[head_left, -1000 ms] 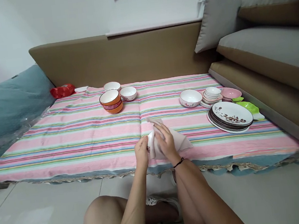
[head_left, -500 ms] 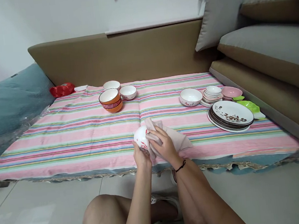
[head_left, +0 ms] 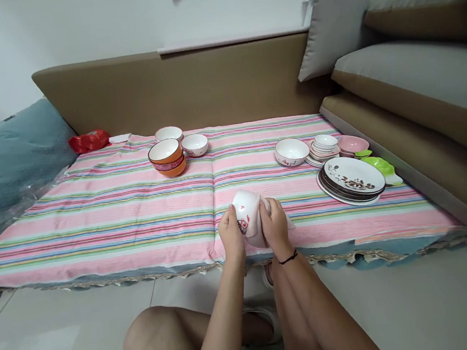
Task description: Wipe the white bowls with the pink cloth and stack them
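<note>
A white bowl (head_left: 243, 205) with a red flower print is tilted between my hands, over the front part of the striped cloth. My left hand (head_left: 232, 234) is closed on its left side, thumb near the rim. On the other side my right hand (head_left: 275, 223) presses a pale pink cloth (head_left: 257, 234) against the bowl, fingers wrapped round both. A corner of the cloth hangs out to the right behind that hand. The inside of the bowl is hidden.
Orange and red bowls (head_left: 167, 159) are stacked at the left, near white bowls (head_left: 195, 144). To the right are another white bowl (head_left: 292, 152), small dishes (head_left: 323, 145), brown-patterned plates (head_left: 354, 178), a pink bowl (head_left: 353, 143) and a green leaf-shaped dish (head_left: 382, 168). Cushions (head_left: 407, 71) rise at the right.
The bowl has turned in my hands and moved a little right. My right hand has shifted from the bowl's front to its right side, gripping it through the cloth. The view has shifted slightly.
</note>
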Demonstrator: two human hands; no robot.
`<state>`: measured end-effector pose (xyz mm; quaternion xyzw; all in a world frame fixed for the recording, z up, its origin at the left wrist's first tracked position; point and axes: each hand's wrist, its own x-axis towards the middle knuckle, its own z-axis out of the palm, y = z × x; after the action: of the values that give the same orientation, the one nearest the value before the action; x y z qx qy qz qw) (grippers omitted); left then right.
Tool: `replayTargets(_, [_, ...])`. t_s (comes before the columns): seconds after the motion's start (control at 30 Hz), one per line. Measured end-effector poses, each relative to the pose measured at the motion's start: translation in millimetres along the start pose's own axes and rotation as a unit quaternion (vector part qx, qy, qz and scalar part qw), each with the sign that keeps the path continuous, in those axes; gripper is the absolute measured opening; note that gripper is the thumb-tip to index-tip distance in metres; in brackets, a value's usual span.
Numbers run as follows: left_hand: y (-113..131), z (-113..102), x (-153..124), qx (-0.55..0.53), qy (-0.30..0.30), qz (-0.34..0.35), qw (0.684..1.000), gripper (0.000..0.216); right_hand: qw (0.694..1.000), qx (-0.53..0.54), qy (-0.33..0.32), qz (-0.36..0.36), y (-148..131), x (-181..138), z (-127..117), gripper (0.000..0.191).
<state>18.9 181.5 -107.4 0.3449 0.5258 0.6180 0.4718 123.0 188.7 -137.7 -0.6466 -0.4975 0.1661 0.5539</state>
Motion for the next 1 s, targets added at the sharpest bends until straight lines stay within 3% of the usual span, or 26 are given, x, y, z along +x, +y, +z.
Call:
replayTargets(0.1, [5, 0, 7, 0.021, 0.007, -0.016, 1.000, 0.060, 0.998, 0.055, -0.009, -0.030, -4, -3, -5, 0.029])
replayTargets(0.27, [12, -4, 20, 0.003, 0.026, -0.055, 0.998, 0.056, 0.980, 0.144, -0.046, -0.130, -11, -6, 0, 0.051])
replayTargets(0.4, [14, -7, 26, 0.009, 0.053, -0.059, 0.997, 0.053, 0.975, 0.127, -0.049, -0.178, -13, -3, 1, 0.040])
replayTargets(0.5, [13, -11, 30, 0.009, 0.064, -0.069, 0.995, 0.050, 0.967, 0.105, -0.100, -0.208, -14, -1, -3, 0.023])
replayTargets(0.6, [14, -16, 32, 0.021, 0.080, -0.084, 0.993, 0.053, 0.961, 0.093, -0.120, -0.230, -15, -1, -6, 0.038])
replayTargets(0.73, [15, -19, 31, 0.014, 0.073, -0.087, 0.993, 0.053, 0.971, 0.028, -0.108, -0.213, -15, -3, -2, 0.031])
replayTargets(1.0, [11, -25, 28, 0.015, 0.051, -0.067, 0.996, 0.053, 0.987, 0.028, -0.108, -0.119, -10, -4, -1, 0.047])
